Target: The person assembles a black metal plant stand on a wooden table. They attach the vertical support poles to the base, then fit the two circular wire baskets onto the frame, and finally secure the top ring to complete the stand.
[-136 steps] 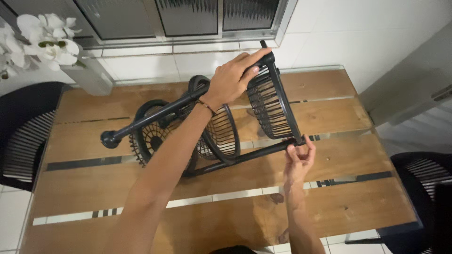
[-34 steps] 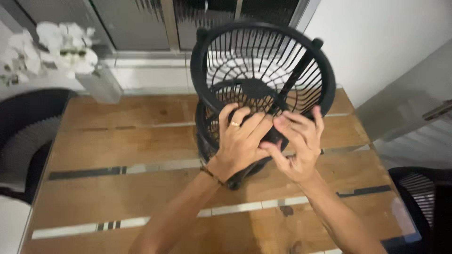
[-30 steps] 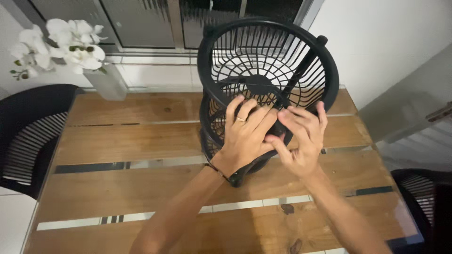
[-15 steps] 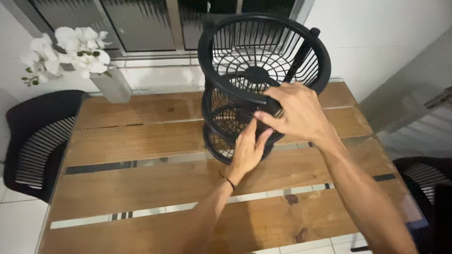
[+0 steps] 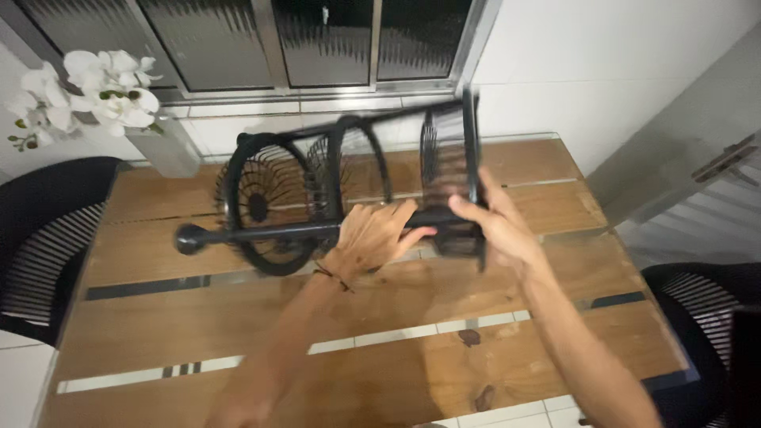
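A black three-tier wire basket rack [image 5: 269,198] lies on its side above the wooden table [image 5: 238,333], its round baskets facing left and its pole horizontal. My left hand [image 5: 372,238] grips the pole near the middle. At the right end of the rack, by the largest basket, my right hand [image 5: 495,222] holds the pole and frame. The ball-shaped end of the pole [image 5: 186,238] points to the left.
A vase with white orchids [image 5: 103,95] stands at the table's back left corner. Black wire chairs sit at the left [image 5: 40,238] and at the right [image 5: 705,309]. A window with dark ribbed glass [image 5: 317,40] runs behind the table.
The rack stood upright half a second ago with both hands on its lower baskets. It is now tipped onto its side, top end to the left, and both hands grip its pole.
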